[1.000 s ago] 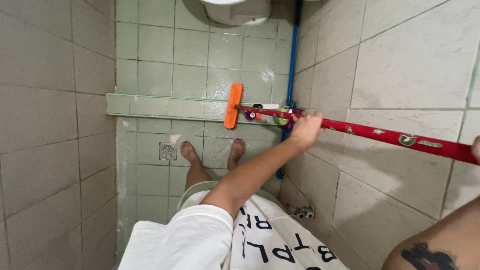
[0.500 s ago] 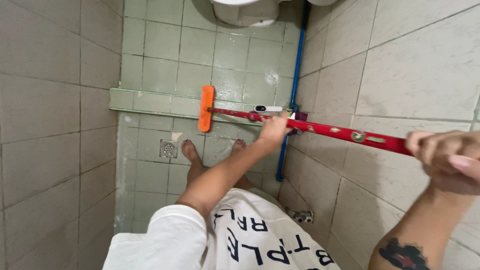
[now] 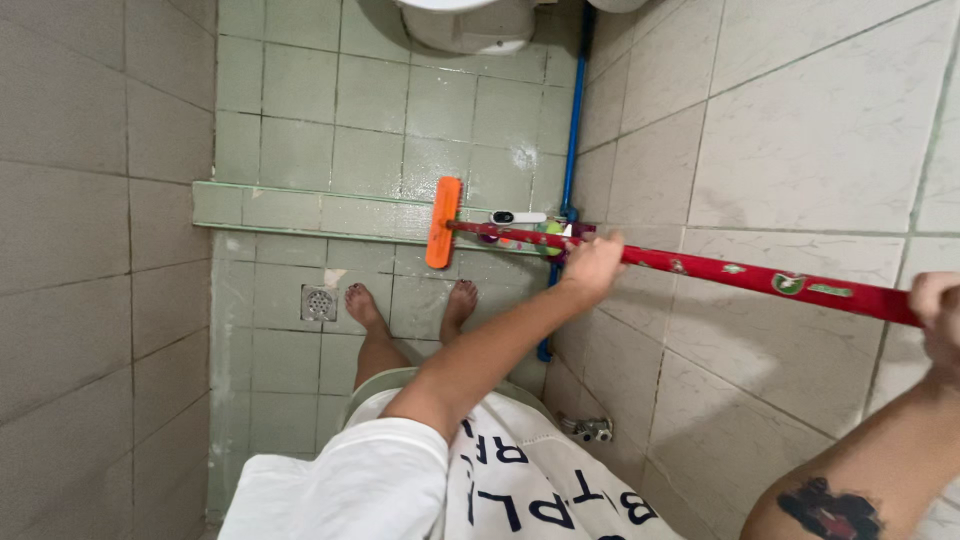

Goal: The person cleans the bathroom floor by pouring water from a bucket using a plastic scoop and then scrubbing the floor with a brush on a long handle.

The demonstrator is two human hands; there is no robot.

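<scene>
Scrubbing tiled bathroom floor with a red-handled brush

Left hand (image 3: 592, 265) wraps fingers around the red handle (image 3: 760, 276) mid-shaft; right hand (image 3: 935, 310) grips its end; orange brush head (image 3: 442, 222) meets the green step (image 3: 300, 210).

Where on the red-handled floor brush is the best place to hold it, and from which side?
Grip the long red handle, not the orange brush head. The left hand wraps it from above near the head; the right hand takes the far end. Two spread grips likely steady such a long, nearly level pole.
</scene>
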